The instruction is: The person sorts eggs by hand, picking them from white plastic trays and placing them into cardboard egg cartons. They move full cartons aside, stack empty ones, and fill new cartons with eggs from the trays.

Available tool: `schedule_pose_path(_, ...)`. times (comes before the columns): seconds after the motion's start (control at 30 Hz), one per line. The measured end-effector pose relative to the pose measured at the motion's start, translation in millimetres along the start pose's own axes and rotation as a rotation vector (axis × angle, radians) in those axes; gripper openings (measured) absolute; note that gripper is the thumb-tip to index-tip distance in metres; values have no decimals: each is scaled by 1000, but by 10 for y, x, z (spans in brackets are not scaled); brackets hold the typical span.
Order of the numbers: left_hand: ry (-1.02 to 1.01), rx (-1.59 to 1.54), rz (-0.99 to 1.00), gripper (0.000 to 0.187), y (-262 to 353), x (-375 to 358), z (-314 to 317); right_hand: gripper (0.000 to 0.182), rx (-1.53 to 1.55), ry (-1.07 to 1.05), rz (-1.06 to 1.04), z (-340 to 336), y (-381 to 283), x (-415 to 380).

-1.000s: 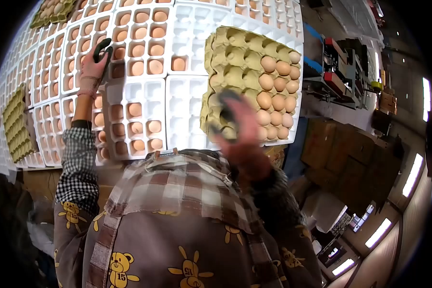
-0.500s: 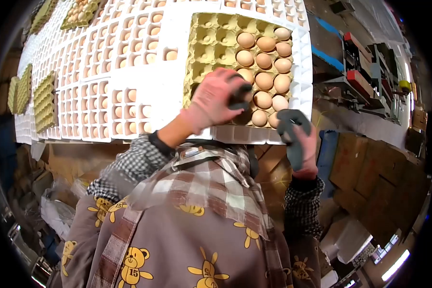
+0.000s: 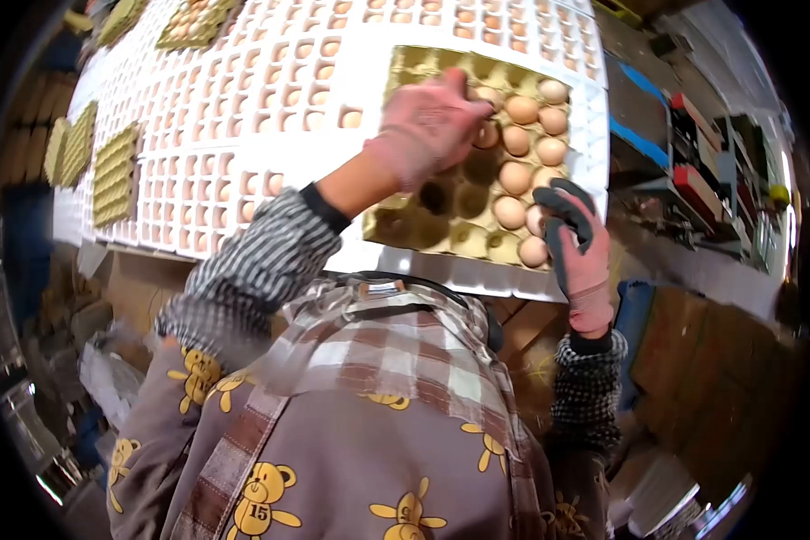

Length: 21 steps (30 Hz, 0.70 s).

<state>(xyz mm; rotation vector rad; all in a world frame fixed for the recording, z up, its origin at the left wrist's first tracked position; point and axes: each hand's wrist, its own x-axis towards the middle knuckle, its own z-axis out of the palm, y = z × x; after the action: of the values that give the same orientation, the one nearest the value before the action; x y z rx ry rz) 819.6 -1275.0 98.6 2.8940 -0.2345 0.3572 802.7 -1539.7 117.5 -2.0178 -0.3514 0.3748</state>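
A yellow-green pulp tray [image 3: 416, 236] lies on the white trays, with brown eggs in its right-hand columns and bare cups at its left and lower middle. Over its upper middle is my left hand [image 3: 432, 126], in a pink glove with dark fingertips. Its fingers are curled against an egg [image 3: 486, 135]; the palm side is hidden. My right hand [image 3: 580, 252], in a similar glove, is at the tray's lower right edge, fingers bent around an egg [image 3: 535, 220] that still sits among the others.
White trays [image 3: 301, 148] holding many eggs spread to the left and behind. Pulp trays [image 3: 115, 175] stand at the far left, and another with eggs [image 3: 189, 22] is at the upper left. A metal rack with red parts [image 3: 693, 184] stands at the right; cardboard boxes [image 3: 693, 360] are below it.
My left hand has moved up over the tray. Two cups that held eggs, in the middle and at the bottom, now show bare. The view has shifted, and my right hand stays by the right edge.
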Motion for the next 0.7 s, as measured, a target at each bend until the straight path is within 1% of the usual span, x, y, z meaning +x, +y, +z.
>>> schedule_pose_path(0.03,-110,74,74,16,-32,59,49,39,-516,15,-267,39,-29,71)
schedule_pose_path(0.07,-170,167,133,14,-1,92,31,44,-703,-39,-235,111,-68,92)
schedule_pose_path(0.13,-236,139,48,18,50,185,11,55,-1082,-166,-208,249,-143,133)
schedule_pose_path(0.17,-268,126,4,21,74,230,6,57,-1135,-175,-216,269,-149,127)
schedule_pose_path(0.2,-328,181,88,26,71,199,-152,59,-1187,-183,-224,291,-150,125)
schedule_pose_path(0.23,-439,140,97,30,55,187,-286,57,-1122,-165,-223,290,-182,133)
schedule_pose_path(0.3,-338,101,-21,37,146,134,-66,52,-990,-131,-226,290,-246,155)
schedule_pose_path(0.33,-335,91,-44,37,45,80,-8,49,-751,-94,-167,253,-251,158)
schedule_pose_path(0.37,-333,-142,-92,41,-57,42,-45,46,-513,-53,-104,211,-263,147)
schedule_pose_path(0.4,-323,-375,-132,44,-162,15,-97,39,-144,-31,67,260,-367,108)
schedule_pose_path(0.43,-209,-463,-241,47,-304,-141,-122,37,50,-75,264,259,-525,57)
schedule_pose_path(0.47,-103,-549,-348,49,-475,-420,-198,36,355,-109,277,434,-637,-39)
schedule_pose_path(0.5,-21,-571,-410,50,-712,-742,-328,35,664,-131,284,638,-751,-138)
schedule_pose_path(0.53,148,-540,-492,52,-1021,-1116,-198,36,637,-219,318,862,-857,-152)
schedule_pose_path(0.57,61,-400,-692,52,-1325,-1397,-211,37,612,-303,354,1117,-947,-119)
schedule_pose_path(0.6,-8,-237,-819,52,-1540,-1630,-290,41,522,-343,288,1407,-1004,-58)
schedule_pose_path(0.63,-72,-149,-832,54,-1801,-1875,-170,45,429,-398,225,1718,-1011,38)
schedule_pose_path(0.67,-220,-105,-864,51,-2005,-2020,-98,48,394,-374,171,2078,-912,134)
schedule_pose_path(0.7,-214,-123,-846,46,-2155,-2176,19,52,362,-339,109,2429,-795,276)
